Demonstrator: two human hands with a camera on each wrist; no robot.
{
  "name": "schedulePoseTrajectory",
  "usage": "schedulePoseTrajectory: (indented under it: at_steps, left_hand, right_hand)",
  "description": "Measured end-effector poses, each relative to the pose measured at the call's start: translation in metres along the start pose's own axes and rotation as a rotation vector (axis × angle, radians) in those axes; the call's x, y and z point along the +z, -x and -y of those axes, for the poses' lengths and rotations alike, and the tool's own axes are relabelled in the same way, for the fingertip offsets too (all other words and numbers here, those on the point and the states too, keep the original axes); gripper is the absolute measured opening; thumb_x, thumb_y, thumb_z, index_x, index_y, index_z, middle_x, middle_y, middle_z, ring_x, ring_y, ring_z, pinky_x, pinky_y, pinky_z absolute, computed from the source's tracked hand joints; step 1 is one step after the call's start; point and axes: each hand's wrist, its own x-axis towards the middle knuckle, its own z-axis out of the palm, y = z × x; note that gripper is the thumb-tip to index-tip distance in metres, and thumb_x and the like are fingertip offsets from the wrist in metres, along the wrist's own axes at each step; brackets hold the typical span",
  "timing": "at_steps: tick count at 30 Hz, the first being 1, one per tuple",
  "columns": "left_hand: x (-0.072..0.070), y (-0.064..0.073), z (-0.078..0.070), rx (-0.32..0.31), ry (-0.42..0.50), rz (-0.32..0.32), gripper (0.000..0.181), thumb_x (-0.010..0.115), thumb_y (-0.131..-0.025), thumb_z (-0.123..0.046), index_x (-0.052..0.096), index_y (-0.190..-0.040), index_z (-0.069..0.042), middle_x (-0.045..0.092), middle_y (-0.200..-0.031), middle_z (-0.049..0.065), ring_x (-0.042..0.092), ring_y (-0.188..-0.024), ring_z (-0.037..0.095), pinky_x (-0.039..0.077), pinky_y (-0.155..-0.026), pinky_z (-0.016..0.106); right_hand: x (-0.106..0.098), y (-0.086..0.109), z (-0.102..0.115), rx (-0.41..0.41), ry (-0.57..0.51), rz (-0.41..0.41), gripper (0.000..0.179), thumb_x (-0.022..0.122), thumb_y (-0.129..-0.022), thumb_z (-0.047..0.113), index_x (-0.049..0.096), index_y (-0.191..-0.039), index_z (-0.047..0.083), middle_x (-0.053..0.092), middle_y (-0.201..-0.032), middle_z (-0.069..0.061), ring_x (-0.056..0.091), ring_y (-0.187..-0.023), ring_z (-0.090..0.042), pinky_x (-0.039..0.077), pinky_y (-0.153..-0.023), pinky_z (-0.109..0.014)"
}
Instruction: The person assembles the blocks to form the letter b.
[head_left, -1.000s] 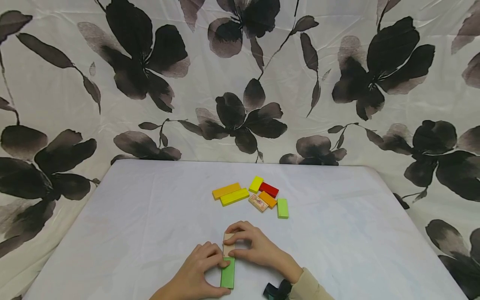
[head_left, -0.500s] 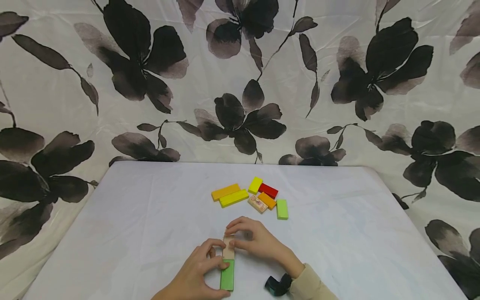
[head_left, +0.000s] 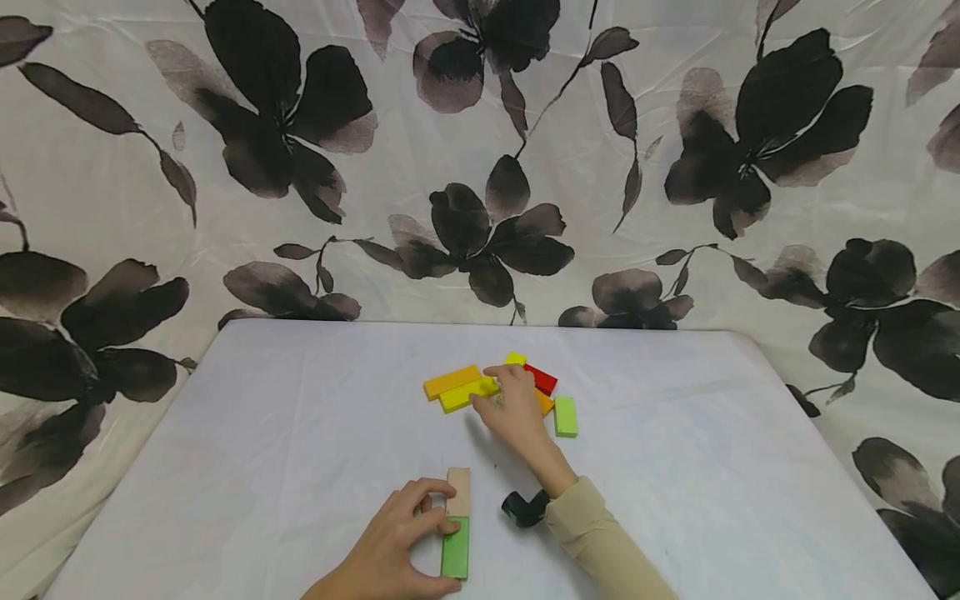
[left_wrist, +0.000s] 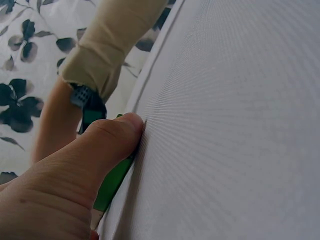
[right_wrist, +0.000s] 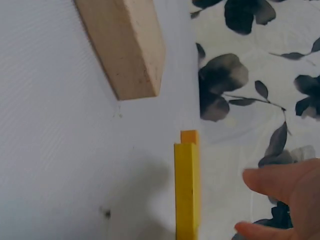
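Near the front of the white table, my left hand [head_left: 386, 542] grips a green block [head_left: 455, 557], thumb at its near end and a fingertip on its top. A plain wooden block [head_left: 459, 490] lies end to end with the green one, and my left index finger touches its side. In the left wrist view the thumb [left_wrist: 112, 137] covers part of the green block [left_wrist: 114, 182]. My right hand [head_left: 513, 408] is over the block group, fingers apart with nothing visible between them. It hides the printed block and partly covers an orange block [head_left: 543, 403].
Two long blocks, orange [head_left: 450, 382] and yellow [head_left: 461, 398], lie side by side left of my right hand. Around its other side are a small yellow block [head_left: 516, 358], a red block [head_left: 543, 380] and a light green block [head_left: 566, 417]. A floral cloth [head_left: 495, 125] hangs behind the table.
My right hand has let go of the plain wooden block and moved away from me to the group of blocks. The left hand keeps its grip on the green block.
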Motion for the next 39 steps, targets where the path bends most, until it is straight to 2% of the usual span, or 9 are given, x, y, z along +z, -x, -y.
schedulePoseTrajectory:
  at_steps: [2, 5, 9, 13, 16, 22, 26, 34, 39]
  left_hand:
    - [0.000, 0.000, 0.000, 0.002, 0.002, 0.000, 0.046, 0.090, -0.064, -0.049, 0.066, -0.099, -0.032, 0.052, -0.130, -0.003, 0.044, -0.096, 0.005, 0.039, -0.076, 0.028]
    - [0.001, 0.000, 0.001, 0.018, 0.006, -0.007, 0.045, 0.090, -0.066, -0.050, 0.065, -0.100, -0.032, 0.052, -0.129, -0.002, 0.044, -0.095, 0.006, 0.038, -0.075, 0.028]
    - [0.001, 0.000, 0.002, 0.031, 0.008, -0.011, 0.044, 0.089, -0.067, -0.050, 0.065, -0.100, -0.032, 0.052, -0.129, -0.001, 0.044, -0.095, 0.005, 0.037, -0.075, 0.027]
    - [0.002, 0.001, 0.003, 0.028, 0.001, -0.004, 0.044, 0.088, -0.067, -0.052, 0.065, -0.099, -0.031, 0.052, -0.130, -0.002, 0.043, -0.095, 0.004, 0.037, -0.076, 0.026]
    - [0.001, 0.001, 0.004, 0.025, -0.010, -0.001, 0.043, 0.087, -0.067, -0.052, 0.065, -0.097, -0.031, 0.052, -0.130, -0.002, 0.043, -0.095, 0.004, 0.037, -0.076, 0.025]
    - [0.002, 0.002, 0.004, 0.026, 0.002, 0.001, 0.043, 0.087, -0.068, -0.052, 0.064, -0.098, -0.031, 0.052, -0.130, -0.001, 0.042, -0.094, 0.004, 0.036, -0.075, 0.025]
    - [0.001, 0.001, 0.003, 0.019, 0.006, 0.005, 0.042, 0.087, -0.069, -0.052, 0.064, -0.098, -0.032, 0.052, -0.130, -0.002, 0.042, -0.095, 0.004, 0.036, -0.074, 0.025]
    - [0.001, 0.000, 0.003, 0.035, 0.009, -0.001, 0.042, 0.087, -0.070, -0.051, 0.064, -0.100, -0.032, 0.052, -0.130, -0.001, 0.042, -0.094, 0.005, 0.035, -0.073, 0.024]
    - [0.000, -0.001, 0.005, 0.044, -0.004, 0.000, 0.043, 0.086, -0.070, -0.051, 0.064, -0.099, -0.030, 0.052, -0.130, 0.000, 0.042, -0.094, 0.005, 0.036, -0.075, 0.024]
  right_hand:
    - [0.006, -0.003, 0.002, 0.039, 0.068, 0.028, 0.052, 0.074, -0.087, 0.029, 0.058, -0.128, 0.000, 0.048, -0.127, -0.019, 0.041, -0.114, -0.034, 0.041, -0.096, -0.048]
    - [0.014, -0.007, 0.005, 0.061, 0.169, 0.073, 0.060, 0.076, -0.085, 0.037, 0.054, -0.126, 0.000, 0.046, -0.123, -0.021, 0.038, -0.112, -0.035, 0.037, -0.096, -0.047]
    - [0.021, -0.010, 0.008, 0.061, 0.279, 0.107, 0.056, 0.076, -0.083, 0.046, 0.058, -0.113, 0.001, 0.045, -0.111, -0.017, 0.038, -0.104, -0.033, 0.035, -0.091, -0.044]
    - [0.022, -0.011, 0.013, 0.069, 0.330, 0.121, 0.049, 0.075, -0.083, 0.049, 0.060, -0.098, 0.005, 0.042, -0.101, -0.013, 0.037, -0.098, -0.031, 0.033, -0.085, -0.042]
    - [0.023, -0.013, 0.016, 0.064, 0.380, 0.122, 0.047, 0.074, -0.084, 0.051, 0.061, -0.094, 0.007, 0.043, -0.098, -0.013, 0.038, -0.097, -0.031, 0.033, -0.084, -0.042]
    - [0.028, -0.018, 0.023, 0.057, 0.520, 0.111, 0.057, 0.072, -0.084, 0.054, 0.065, -0.114, 0.006, 0.052, -0.113, -0.021, 0.044, -0.104, -0.036, 0.038, -0.093, -0.047]
    - [0.030, -0.021, 0.025, 0.076, 0.538, 0.118, 0.059, 0.073, -0.083, 0.052, 0.063, -0.120, 0.007, 0.050, -0.120, -0.022, 0.045, -0.107, -0.037, 0.037, -0.097, -0.049]
    - [0.030, -0.021, 0.024, 0.080, 0.489, 0.115, 0.055, 0.076, -0.082, 0.046, 0.062, -0.116, 0.005, 0.047, -0.116, -0.021, 0.043, -0.106, -0.037, 0.035, -0.096, -0.049]
    - [0.027, -0.020, 0.019, 0.045, 0.440, 0.129, 0.055, 0.078, -0.081, 0.045, 0.061, -0.115, 0.004, 0.047, -0.113, -0.019, 0.042, -0.106, -0.036, 0.035, -0.096, -0.049]
